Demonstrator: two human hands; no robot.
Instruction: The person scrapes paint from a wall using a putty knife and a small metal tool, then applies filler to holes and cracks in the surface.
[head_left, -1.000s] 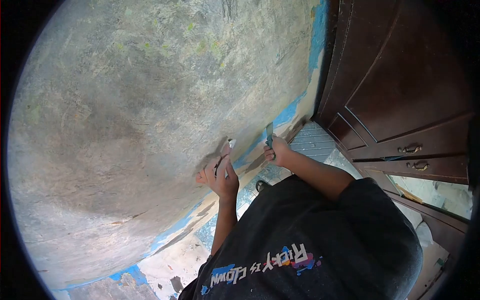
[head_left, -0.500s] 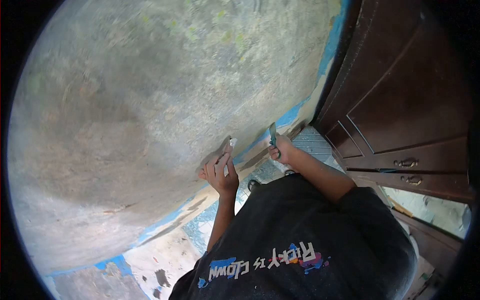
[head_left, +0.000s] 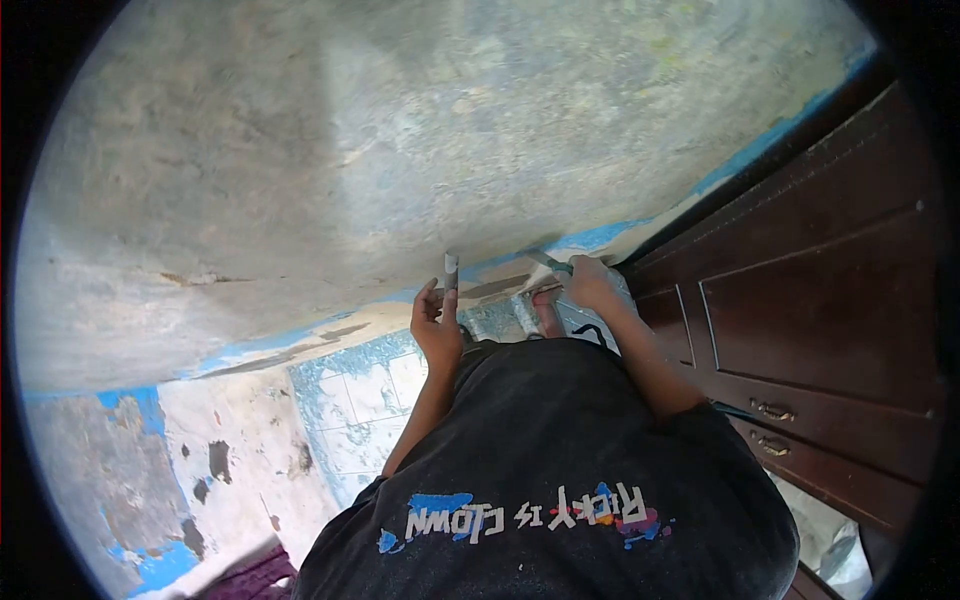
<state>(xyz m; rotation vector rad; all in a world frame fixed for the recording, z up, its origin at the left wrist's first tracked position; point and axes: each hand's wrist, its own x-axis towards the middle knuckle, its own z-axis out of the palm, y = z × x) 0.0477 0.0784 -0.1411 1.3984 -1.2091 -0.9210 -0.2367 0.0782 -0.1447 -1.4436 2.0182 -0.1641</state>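
My left hand (head_left: 437, 328) is raised close to the wall, its fingers curled round a small flat grey piece (head_left: 451, 273) with a white patch near its top. It looks like a scraper blade. To the right, my right hand (head_left: 590, 283) grips the green handle of a putty knife (head_left: 556, 265). The knife's blade points left and meets the strip of blue paint low on the wall. The wall (head_left: 400, 170) is bare grey plaster with rough, patchy marks.
A dark wooden cabinet (head_left: 820, 290) with metal handles stands on my right. Below are white floor tiles (head_left: 365, 395) speckled with blue. Another wall (head_left: 235, 440) with peeling paint lies at lower left, above a purple cloth (head_left: 250, 578).
My view has swung, bringing more of the floor and the left wall into sight. The putty knife has tilted from upright to pointing left, against the blue strip.
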